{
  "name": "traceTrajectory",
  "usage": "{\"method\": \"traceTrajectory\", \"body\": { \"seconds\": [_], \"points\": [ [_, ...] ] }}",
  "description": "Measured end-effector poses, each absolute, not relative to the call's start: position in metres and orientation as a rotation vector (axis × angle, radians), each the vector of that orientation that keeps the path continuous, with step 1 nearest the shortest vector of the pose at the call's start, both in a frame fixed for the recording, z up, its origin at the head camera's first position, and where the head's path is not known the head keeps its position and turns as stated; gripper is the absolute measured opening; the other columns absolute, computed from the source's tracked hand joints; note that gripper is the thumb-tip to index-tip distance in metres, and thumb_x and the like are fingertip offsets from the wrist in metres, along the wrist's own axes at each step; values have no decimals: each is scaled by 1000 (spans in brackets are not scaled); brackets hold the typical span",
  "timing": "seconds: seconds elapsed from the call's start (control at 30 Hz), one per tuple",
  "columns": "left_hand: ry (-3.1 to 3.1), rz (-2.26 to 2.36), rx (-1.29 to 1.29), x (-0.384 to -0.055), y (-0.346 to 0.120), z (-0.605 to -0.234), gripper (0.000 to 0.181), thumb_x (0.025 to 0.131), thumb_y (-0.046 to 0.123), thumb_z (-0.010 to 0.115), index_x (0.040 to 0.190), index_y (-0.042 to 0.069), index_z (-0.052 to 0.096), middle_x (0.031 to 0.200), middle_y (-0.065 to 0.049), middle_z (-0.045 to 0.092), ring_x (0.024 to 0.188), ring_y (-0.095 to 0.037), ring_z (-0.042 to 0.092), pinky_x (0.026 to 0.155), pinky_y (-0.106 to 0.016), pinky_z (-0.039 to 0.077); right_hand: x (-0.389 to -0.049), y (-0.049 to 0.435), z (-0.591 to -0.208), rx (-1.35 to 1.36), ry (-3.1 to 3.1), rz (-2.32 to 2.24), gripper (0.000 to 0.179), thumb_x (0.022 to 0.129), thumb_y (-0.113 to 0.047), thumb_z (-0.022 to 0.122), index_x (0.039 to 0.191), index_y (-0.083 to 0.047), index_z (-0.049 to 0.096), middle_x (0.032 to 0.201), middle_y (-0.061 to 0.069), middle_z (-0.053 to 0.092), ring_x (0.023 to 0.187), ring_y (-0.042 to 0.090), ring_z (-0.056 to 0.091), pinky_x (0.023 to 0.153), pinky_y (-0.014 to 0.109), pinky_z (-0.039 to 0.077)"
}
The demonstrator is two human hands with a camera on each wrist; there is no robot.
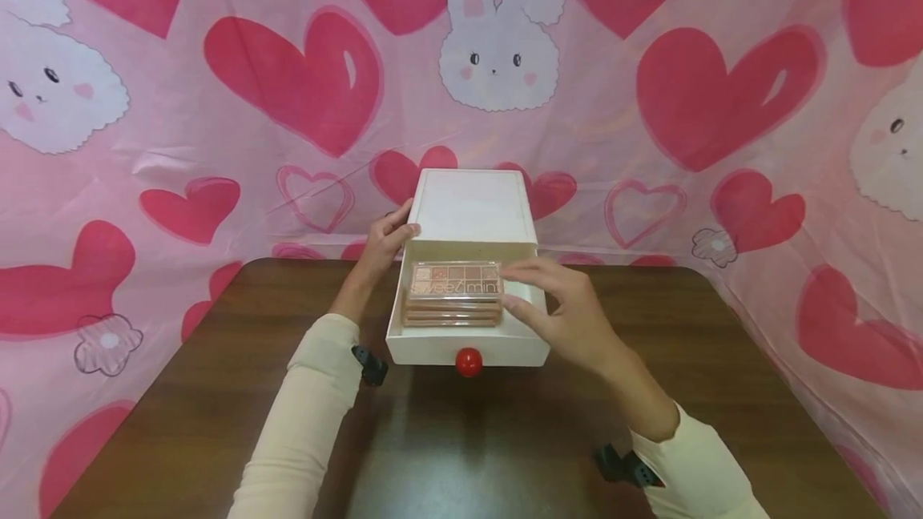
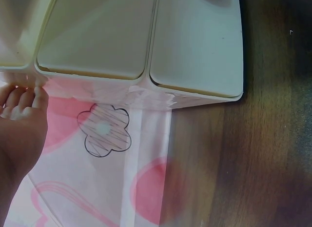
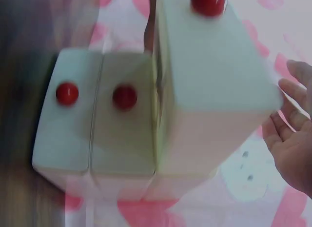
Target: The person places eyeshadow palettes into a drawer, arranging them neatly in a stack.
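A white drawer unit [image 1: 472, 203] stands at the far side of the table, its top drawer [image 1: 461, 349] pulled out by a red round knob [image 1: 469, 362]. Inside, on the left, lies a stack of several eyeshadow palettes [image 1: 456, 282] with clear lids, the uppermost lettered "sweet mint". My left hand [image 1: 382, 247] rests against the unit's left side, thumb at the top front corner; its fingertips touch the side wall in the left wrist view. Over the drawer's right half, my right hand [image 1: 570, 307] has thumb and fingers spread, tips right at the top palette's right end.
Two closed lower drawers show red knobs [image 3: 67, 93] in the right wrist view. The brown wooden table [image 1: 288, 391] extends to both sides and in front. Behind it hangs a pink cloth [image 1: 418, 118] with hearts and rabbits. Dark wrist devices [image 1: 626, 467] sit at both sleeves.
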State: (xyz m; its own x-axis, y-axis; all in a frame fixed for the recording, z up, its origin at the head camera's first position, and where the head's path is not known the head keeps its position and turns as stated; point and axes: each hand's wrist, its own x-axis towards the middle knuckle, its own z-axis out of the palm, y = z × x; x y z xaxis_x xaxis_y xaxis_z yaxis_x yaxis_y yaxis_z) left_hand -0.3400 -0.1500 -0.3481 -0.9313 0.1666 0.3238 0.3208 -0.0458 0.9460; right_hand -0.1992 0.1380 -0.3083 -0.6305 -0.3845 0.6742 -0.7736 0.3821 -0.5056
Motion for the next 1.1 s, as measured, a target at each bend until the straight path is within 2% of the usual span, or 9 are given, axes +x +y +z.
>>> {"method": "traceTrajectory", "body": {
  "seconds": [0.13,0.3,0.43,0.5,0.63,0.7,0.83,0.93,1.1],
  "points": [
    [-2090,-2120,-534,-341,-151,-348,66,93,12,53,156,3,35,159,-24,40,77,3,65,63,-15,57,-172,132,-316,1125,-2064,1298,35,81,7,76,115,1,74,110,15,76,106,15,70,97,17,54],
    [-2085,-2120,-537,-342,-151,-351,66,93,10,53,155,1,35,157,-27,41,71,4,63,58,-14,54,-147,126,-330,1357,-1983,1673,34,86,13,65,118,4,71,113,19,75,111,11,70,101,24,55],
    [-2087,-2115,-535,-340,-151,-351,66,93,10,52,155,0,35,160,-25,38,76,5,65,63,-14,57,-139,123,-347,1474,-1946,2099,31,95,9,54,125,12,63,121,22,73,117,11,69,104,26,54],
    [-2089,-2110,-529,-339,-150,-352,66,93,11,53,155,0,35,160,-24,37,78,5,66,65,-14,58,-138,121,-357,1477,-1949,2271,32,99,4,50,128,17,59,124,16,74,118,11,69,104,27,54],
    [-2092,-2110,-518,-338,-150,-351,67,92,11,54,156,1,35,161,-24,38,79,5,66,67,-15,58,-136,116,-373,1336,-1967,2635,38,105,-5,44,132,21,52,122,3,76,116,12,70,102,25,55],
    [-2095,-2107,-516,-338,-149,-351,67,92,12,54,156,1,35,162,-22,37,81,5,66,69,-15,58,-134,112,-378,1189,-1959,2811,35,106,-8,44,129,12,60,118,-3,77,113,11,71,99,23,56],
    [-2097,-2103,-510,-338,-149,-351,67,92,12,55,156,2,35,161,-22,38,78,5,66,66,-15,58,-132,104,-380,843,-2005,2996,29,105,-16,46,118,-8,71,108,-5,79,105,10,74,94,22,58],
    [-2097,-2106,-524,-338,-149,-351,67,93,12,54,156,2,35,161,-23,38,78,5,65,65,-15,58,-132,99,-377,620,-2103,3027,33,105,-24,49,119,-3,68,103,-4,79,102,12,74,92,23,58],
    [-2085,-2100,-539,-340,-149,-350,66,93,11,53,156,2,36,160,-24,39,78,3,65,65,-16,58,-138,93,-374,474,-2161,3077,50,105,-35,47,130,7,57,105,-1,78,103,14,74,96,27,58]
  ]
}}
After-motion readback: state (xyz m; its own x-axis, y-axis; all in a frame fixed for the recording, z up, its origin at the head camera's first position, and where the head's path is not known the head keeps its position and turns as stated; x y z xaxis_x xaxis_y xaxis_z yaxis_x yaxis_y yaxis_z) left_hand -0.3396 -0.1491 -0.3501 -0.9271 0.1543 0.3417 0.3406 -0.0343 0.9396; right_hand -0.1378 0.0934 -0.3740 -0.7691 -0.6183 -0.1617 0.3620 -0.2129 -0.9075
